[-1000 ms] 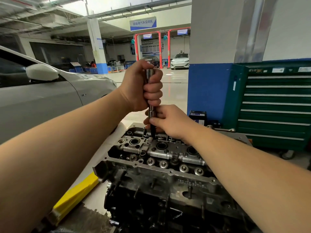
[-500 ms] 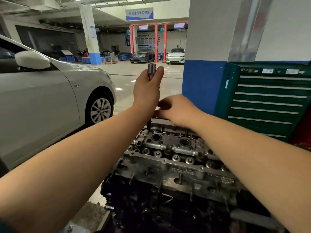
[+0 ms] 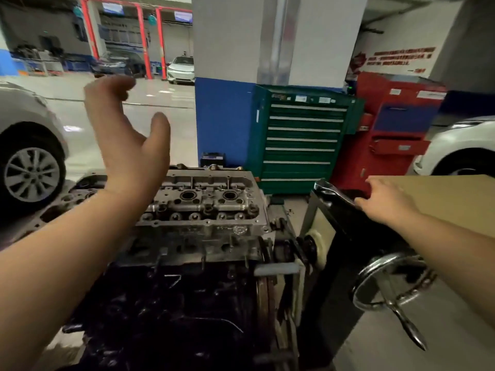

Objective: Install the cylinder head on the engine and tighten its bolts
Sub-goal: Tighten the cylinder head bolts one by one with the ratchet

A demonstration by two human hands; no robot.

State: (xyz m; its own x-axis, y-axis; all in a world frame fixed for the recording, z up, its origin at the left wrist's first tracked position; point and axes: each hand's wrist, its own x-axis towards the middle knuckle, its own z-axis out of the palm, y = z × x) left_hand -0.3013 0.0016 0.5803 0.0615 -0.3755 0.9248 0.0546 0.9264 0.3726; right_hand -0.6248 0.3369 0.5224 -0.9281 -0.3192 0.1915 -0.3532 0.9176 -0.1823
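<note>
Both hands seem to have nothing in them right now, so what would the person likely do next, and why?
Probably take up a tool with the right hand, which reaches toward the stand top beside the engine. The left hand hangs open above the cylinder head, holding nothing. The head already sits on the block, so bolt tightening needs a tool. What lies under the right hand is too blurred to name.

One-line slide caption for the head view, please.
Left hand raised open above the cylinder head; right hand reaches onto the brown board.
</note>
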